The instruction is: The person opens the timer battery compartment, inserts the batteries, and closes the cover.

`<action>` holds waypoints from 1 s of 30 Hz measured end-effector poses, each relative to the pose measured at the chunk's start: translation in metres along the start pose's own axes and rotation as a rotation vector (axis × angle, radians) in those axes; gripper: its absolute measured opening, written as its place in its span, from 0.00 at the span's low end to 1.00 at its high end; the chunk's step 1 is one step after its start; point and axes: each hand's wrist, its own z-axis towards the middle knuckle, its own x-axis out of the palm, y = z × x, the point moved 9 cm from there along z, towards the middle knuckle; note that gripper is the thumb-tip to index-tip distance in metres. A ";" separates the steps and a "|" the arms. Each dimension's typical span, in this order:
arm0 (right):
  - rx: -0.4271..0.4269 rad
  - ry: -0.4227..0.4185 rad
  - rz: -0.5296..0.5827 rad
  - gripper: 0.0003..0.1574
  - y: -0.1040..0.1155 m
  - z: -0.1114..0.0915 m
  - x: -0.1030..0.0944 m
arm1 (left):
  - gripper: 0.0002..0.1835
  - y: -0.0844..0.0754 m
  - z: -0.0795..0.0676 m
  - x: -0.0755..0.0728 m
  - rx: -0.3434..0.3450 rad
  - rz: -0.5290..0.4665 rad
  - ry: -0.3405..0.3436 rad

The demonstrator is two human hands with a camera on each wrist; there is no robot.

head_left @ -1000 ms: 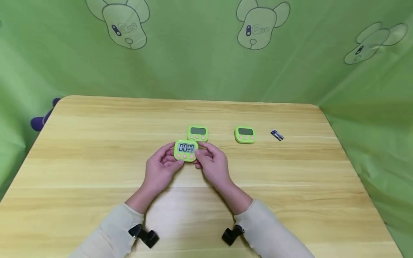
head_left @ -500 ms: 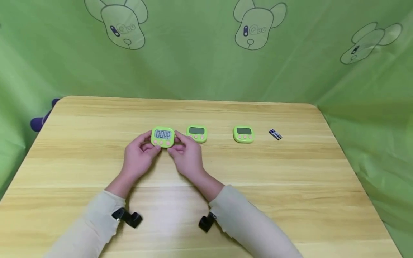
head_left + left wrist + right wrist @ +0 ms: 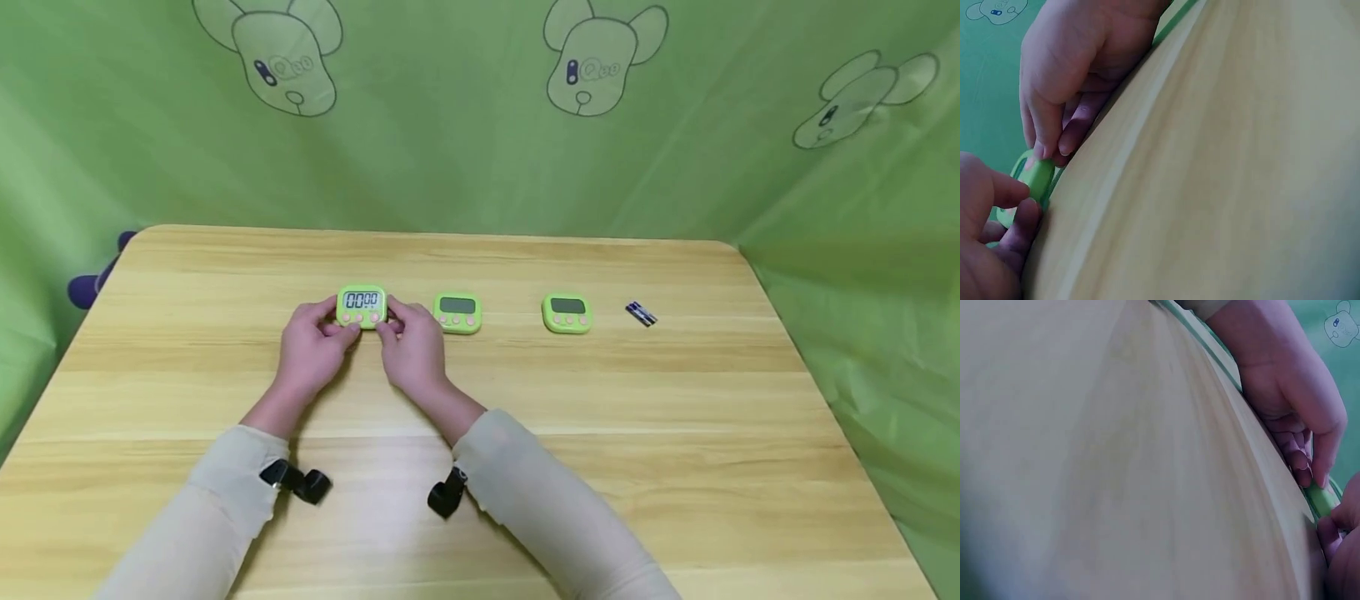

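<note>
A green digital timer (image 3: 362, 307) with three pink buttons shows 00:00 on its lit display, left of the table's middle. My left hand (image 3: 311, 350) grips its left side, thumb at the lower edge. My right hand (image 3: 415, 346) pinches its right side from the other end. Both wrist views show the timer's edge (image 3: 1040, 178) between the fingertips of the two hands, close to the tabletop. A second green timer (image 3: 457, 313) with a blank display lies just right of my right hand. Further right lies a third timer (image 3: 567, 313), its display also blank.
Two small dark batteries (image 3: 641, 313) lie side by side to the right of the third timer. The wooden table (image 3: 600, 433) meets green fabric (image 3: 450, 150) behind and at its right side. A purple object (image 3: 86, 290) shows past the left table edge.
Both hands have carried the lit timer left and away from me, from in front of the second timer to the left of it. The other timers and the batteries stayed put.
</note>
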 end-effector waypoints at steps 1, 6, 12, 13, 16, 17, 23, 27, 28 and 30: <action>0.006 0.007 -0.029 0.27 0.000 0.000 0.001 | 0.29 0.000 0.001 0.000 -0.010 0.016 0.002; 0.051 0.052 -0.185 0.31 -0.001 0.001 0.008 | 0.27 0.002 0.005 0.002 -0.056 -0.004 0.029; 0.078 0.100 -0.239 0.37 0.001 0.000 0.012 | 0.28 0.003 0.005 0.005 -0.116 -0.098 0.054; 0.081 0.104 -0.231 0.37 0.001 -0.001 0.011 | 0.28 0.003 0.005 0.004 -0.124 -0.107 0.054; 0.092 0.107 -0.184 0.36 0.002 -0.002 0.011 | 0.30 0.003 0.004 0.004 -0.141 -0.125 0.055; 0.093 0.107 -0.164 0.36 0.002 -0.002 0.010 | 0.30 0.003 0.004 0.004 -0.145 -0.127 0.056; 0.082 0.103 -0.007 0.34 0.003 -0.006 0.006 | 0.32 0.003 0.002 0.004 -0.153 -0.135 0.012; 0.056 0.120 0.075 0.32 0.004 -0.015 0.002 | 0.32 0.005 -0.006 -0.002 -0.127 -0.104 -0.130; 0.045 0.125 0.085 0.32 0.004 -0.018 0.001 | 0.31 0.005 -0.009 -0.004 -0.115 -0.100 -0.174; 0.027 0.135 0.100 0.30 0.003 -0.024 -0.003 | 0.30 0.005 -0.016 -0.008 -0.086 -0.093 -0.248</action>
